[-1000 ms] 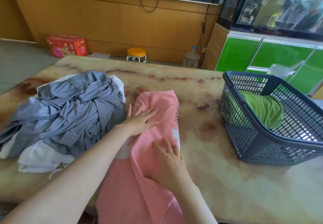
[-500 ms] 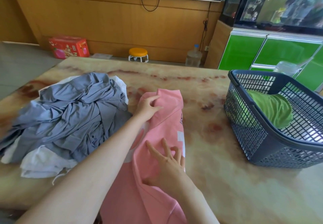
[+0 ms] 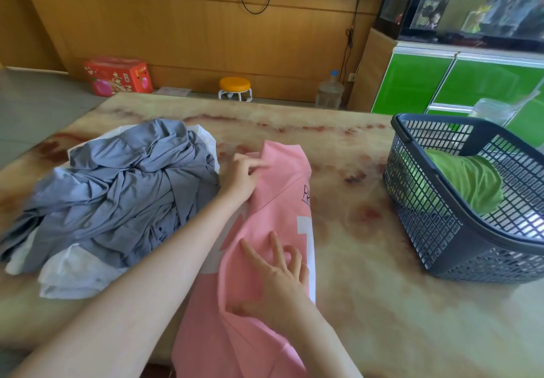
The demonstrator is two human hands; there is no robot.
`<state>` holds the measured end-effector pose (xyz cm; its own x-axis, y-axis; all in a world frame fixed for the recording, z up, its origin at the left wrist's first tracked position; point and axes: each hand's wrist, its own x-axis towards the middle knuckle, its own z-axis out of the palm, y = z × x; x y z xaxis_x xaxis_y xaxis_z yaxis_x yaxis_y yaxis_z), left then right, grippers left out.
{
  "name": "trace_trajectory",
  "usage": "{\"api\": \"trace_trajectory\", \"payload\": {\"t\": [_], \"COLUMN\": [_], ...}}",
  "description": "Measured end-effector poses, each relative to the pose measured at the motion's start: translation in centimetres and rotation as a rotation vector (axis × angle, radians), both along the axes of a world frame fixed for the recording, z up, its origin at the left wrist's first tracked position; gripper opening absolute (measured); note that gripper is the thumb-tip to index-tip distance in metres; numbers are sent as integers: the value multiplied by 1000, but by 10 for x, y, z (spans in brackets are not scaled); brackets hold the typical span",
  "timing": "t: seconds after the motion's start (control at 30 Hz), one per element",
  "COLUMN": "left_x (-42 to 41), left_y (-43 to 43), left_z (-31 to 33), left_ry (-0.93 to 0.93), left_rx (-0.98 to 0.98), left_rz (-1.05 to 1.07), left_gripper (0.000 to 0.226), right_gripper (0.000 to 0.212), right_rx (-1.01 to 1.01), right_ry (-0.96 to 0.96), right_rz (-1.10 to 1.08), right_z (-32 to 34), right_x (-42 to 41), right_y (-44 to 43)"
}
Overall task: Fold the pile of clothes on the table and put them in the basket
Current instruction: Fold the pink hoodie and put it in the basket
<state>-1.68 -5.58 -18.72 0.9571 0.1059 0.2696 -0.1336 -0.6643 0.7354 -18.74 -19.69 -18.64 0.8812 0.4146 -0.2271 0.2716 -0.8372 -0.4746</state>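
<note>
The left hand (image 3: 240,175) pinches the shirt (image 3: 282,203) at its far corner while the right hand (image 3: 276,277) lies spread on it; a slipped pinch could skew the fold.

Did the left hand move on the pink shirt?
Yes: the left hand slid forward along the grey pile, to the far edge of the pink shirt.

L hand (image 3: 240,177) & R hand (image 3: 282,283) bare; L forearm (image 3: 147,274) bare from 7 o'clock edge; R forearm (image 3: 329,345) likewise from 5 o'clock.
</note>
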Motion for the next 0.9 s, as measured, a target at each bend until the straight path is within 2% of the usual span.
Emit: {"api": "trace_trajectory", "payload": {"t": [0.07,0.2,0.27,0.4,0.5,0.67,0.77,0.9], "left_x": [-2,-8,-17,-64,-104,-139,-163,-195], "left_y": [2,-10,-14,2,17,27,26,27], "left_z": [-19,-25,-18,-11,-12,-3,-2,-2], "left_ry": [16,75,134,99,183,300,374,392], "left_rx": [62,25,57,85,142,215,240,273], "left_rz": [12,10,-48,-240,-304,-295,-290,-250], "left_gripper": [27,24,30,33,40,57,63,56], "right_gripper": [104,107,107,103,89,51,32,23], "right_rx": [-31,-46,-58,-35,24,316,330,357], "right_ry": [-13,-21,-4,52,55,133,138,81], "right_rz": [3,-5,0,9,31,-93,-160,-244], "right_z": [-3,-8,-9,-2,10,18,18,6], "right_x": [-2,0,0,1,-3,-35,-69,-109], "right_y": [2,3,2,-4,-14,-54,-73,-69]}}
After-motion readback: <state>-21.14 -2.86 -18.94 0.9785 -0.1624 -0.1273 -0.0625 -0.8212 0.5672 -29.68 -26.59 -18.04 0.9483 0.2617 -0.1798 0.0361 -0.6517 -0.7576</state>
